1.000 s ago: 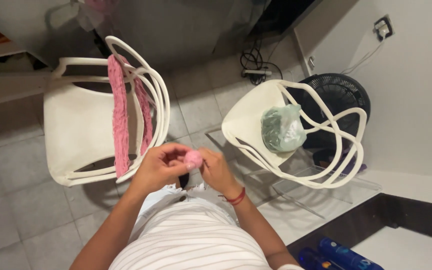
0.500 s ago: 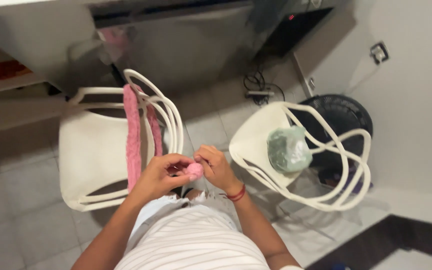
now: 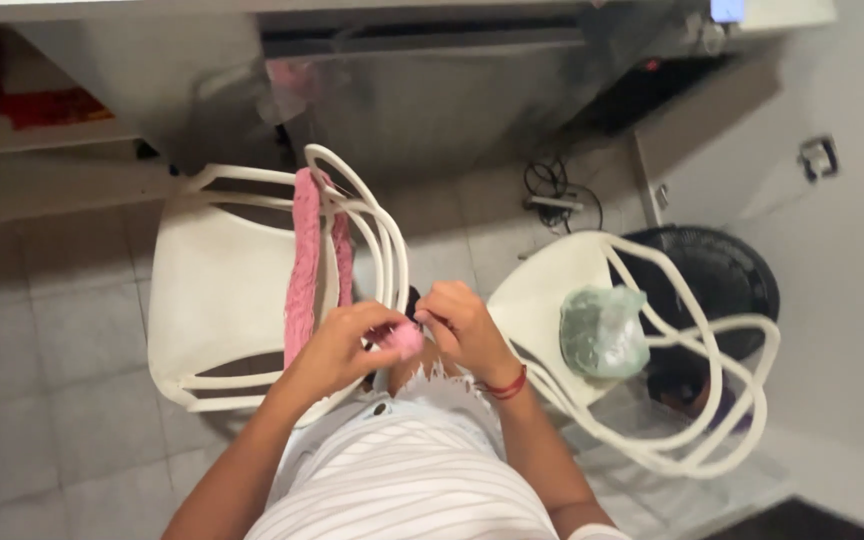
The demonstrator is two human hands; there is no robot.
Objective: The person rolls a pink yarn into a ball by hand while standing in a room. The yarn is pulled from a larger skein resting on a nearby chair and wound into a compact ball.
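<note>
Chairs: two white plastic ones; left chair (image 3: pixel 222 300) far left, right chair (image 3: pixel 542 300) at right, tiled floor (image 3: pixel 42 400) open between and to the left.
Pink cloth (image 3: pixel 304 260): one, draped over the left chair's back edge, hanging down.
Left hand (image 3: pixel 337 345): fingers curled narrow, pinching the small pink item (image 3: pixel 407 340) at its left side.
Small pink item: one, held near the body, between both hands, above the gap between chairs.
Right hand (image 3: pixel 462 325): fingers bent close, touching the item's right edge; red band on the wrist.
Green bag (image 3: pixel 602 335): one, lying on the right chair's seat.
Black fan (image 3: pixel 712 285): one, behind the right chair, near the wall.
</note>
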